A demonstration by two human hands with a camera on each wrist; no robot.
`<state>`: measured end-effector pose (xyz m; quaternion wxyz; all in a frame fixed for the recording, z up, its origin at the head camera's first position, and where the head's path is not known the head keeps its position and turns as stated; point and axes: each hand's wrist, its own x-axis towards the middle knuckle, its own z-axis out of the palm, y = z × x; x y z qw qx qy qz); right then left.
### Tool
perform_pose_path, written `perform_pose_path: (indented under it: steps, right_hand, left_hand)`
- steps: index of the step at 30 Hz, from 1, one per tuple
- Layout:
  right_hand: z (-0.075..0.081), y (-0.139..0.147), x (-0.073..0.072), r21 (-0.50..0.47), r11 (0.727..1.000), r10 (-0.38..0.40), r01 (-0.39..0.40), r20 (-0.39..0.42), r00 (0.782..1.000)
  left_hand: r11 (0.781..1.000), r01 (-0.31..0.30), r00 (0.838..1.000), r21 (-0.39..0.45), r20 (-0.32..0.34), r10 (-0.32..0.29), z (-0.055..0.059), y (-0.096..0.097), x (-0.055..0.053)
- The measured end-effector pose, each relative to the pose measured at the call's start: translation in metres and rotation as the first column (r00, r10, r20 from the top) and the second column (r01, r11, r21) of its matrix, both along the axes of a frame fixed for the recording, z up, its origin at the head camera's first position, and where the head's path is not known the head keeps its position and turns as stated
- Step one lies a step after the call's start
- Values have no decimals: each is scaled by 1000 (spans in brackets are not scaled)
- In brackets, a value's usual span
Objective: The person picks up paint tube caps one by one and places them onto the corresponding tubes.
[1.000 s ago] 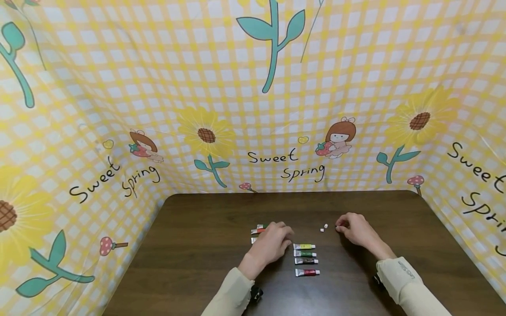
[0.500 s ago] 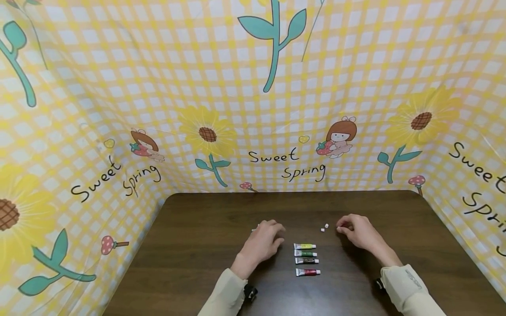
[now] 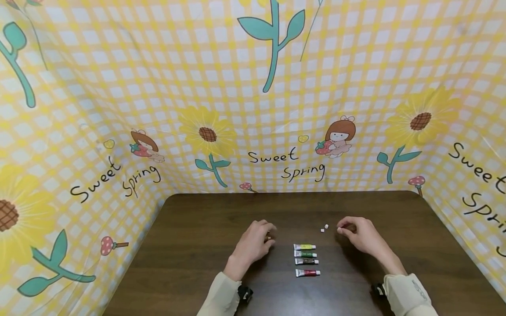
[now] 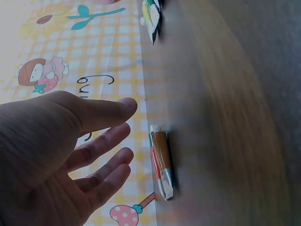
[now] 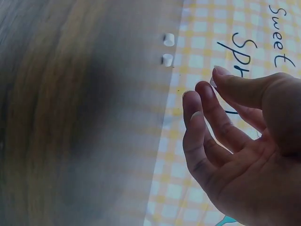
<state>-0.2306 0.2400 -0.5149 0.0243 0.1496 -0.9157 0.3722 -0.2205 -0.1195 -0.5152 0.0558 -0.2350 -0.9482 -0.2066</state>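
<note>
In the head view my left hand [image 3: 250, 243] hovers over a few small paint tubes, mostly hidden beneath it. The left wrist view shows its thumb and fingers spread apart, with an orange-brown paint tube [image 4: 162, 150] and a red and green pair beside it lying on the table beyond the fingertips. My right hand [image 3: 359, 235] is held low over the table at the right. Its thumb and index finger meet at the tips, and a small white cap-like piece [image 5: 213, 83] shows between them. Two loose white caps [image 3: 324, 228] lie just left of that hand.
Several paint tubes lie in a column between the hands: yellow-green [image 3: 304, 247], green [image 3: 305, 254], black [image 3: 306, 261] and red [image 3: 307, 273], white caps pointing right. A dark wooden table [image 3: 205, 210] carries everything. Yellow checked cloth [image 3: 276, 114] encloses its far side and both flanks.
My left hand has moved left, covering the left-hand tubes that showed beside it earlier. The right hand has stayed almost in place, and the column of tubes has not moved.
</note>
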Motion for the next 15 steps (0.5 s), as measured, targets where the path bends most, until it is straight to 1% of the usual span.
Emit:
perform_pose_path:
  steps: [4, 7, 10, 15]
  right_hand:
    - [2, -3, 3, -22, 1000, -9, 9, 17, 1000]
    - [3, -5, 6, -26, 1000, -14, 14, 13, 1000]
    - [3, -8, 7, -26, 1000, -3, 3, -3, 1000]
    - [3, -11, 7, -41, 999, 3, -3, -14, 1000]
  left_hand:
    - [1000, -8, 1000, 5, 1, 8, -1, -4, -1]
    - [1000, -3, 1000, 6, -6, 3, -1, -6, -1]
    - [1000, 4, 1000, 14, -27, -4, -1, -8, -2]
    - [1000, -3, 999, 21, -34, 4, -1, -12, -3]
